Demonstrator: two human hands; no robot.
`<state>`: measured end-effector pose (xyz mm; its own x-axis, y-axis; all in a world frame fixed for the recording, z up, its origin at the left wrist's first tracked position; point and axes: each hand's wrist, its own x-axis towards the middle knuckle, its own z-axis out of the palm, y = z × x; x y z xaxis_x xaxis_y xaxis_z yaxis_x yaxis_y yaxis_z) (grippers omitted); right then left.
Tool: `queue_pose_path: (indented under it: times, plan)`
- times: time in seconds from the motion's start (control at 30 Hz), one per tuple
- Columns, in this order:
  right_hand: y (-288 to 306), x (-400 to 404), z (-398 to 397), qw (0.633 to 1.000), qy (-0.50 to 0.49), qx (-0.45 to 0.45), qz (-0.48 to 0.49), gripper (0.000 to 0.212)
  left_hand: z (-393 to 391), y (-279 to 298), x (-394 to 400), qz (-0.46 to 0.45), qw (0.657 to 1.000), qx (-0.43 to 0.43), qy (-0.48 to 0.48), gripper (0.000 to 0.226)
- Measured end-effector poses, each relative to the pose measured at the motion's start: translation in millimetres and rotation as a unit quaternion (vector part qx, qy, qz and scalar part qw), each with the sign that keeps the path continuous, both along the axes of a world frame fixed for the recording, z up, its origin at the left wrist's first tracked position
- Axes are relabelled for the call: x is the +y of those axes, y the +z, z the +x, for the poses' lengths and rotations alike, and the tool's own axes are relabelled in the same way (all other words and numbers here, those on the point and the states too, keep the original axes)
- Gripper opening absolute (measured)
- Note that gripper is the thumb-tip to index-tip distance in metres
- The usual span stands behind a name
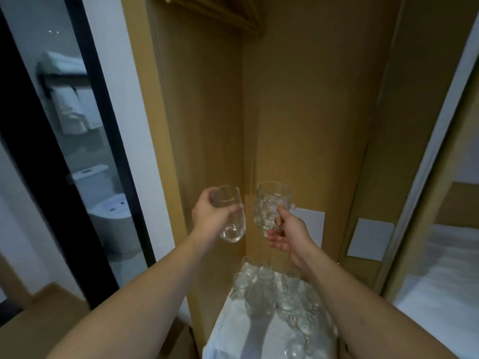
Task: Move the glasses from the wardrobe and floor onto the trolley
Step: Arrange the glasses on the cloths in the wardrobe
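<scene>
Nearest the camera, at six o'clock, a white-covered surface (233,330), probably the trolley top, already carries a crowd of clear glasses (280,299) packed toward its far and right side, with bare cloth left at its near left. Above it, both arms reach forward and up. The left hand (210,216) wraps around a smooth tumbler (229,213), tilted with its rim toward eleven o'clock and its base toward the person. Just beside it, apart, the right hand (287,229) grips a dimpled glass mug (270,206) by its handle, roughly upright. Both loads lie straight above the landing spot, so the coming move is judged a descent toward six o'clock. Beyond stands the wooden wardrobe (298,112), its panels close on both flanks.
</scene>
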<state>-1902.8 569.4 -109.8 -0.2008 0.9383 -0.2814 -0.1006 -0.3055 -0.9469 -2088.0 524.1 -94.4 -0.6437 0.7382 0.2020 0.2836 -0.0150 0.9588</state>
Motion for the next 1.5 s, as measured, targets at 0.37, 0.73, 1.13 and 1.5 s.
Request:
queue_pose_path:
  times: [0.37, 0.73, 1.13, 1.5]
  plan:
    - [-22.0, -102.9, 21.6, 0.994, -0.103, -0.021, 0.013, 0.038, 5.3, -20.0, -47.0, -0.02, 0.99, -0.026, -0.137, 0.077]
    - [-6.6, -171.1, 113.8, 0.982, -0.186, -0.034, 0.025, 0.04, 104.9, -12.6, -76.9, 0.001, 0.961, -0.041, -0.272, 0.081]
    - [-12.3, -221.3, 291.2, 0.964, -0.264, -0.035, 0.003, 0.046, 285.9, -15.3, -110.2, -0.005, 0.952, -0.049, -0.302, 0.076]
    - [-38.0, -233.7, 409.5, 0.955, -0.287, -0.043, -0.059, 0.045, 404.1, -47.6, -122.7, -0.052, 0.943, -0.048, -0.324, 0.069]
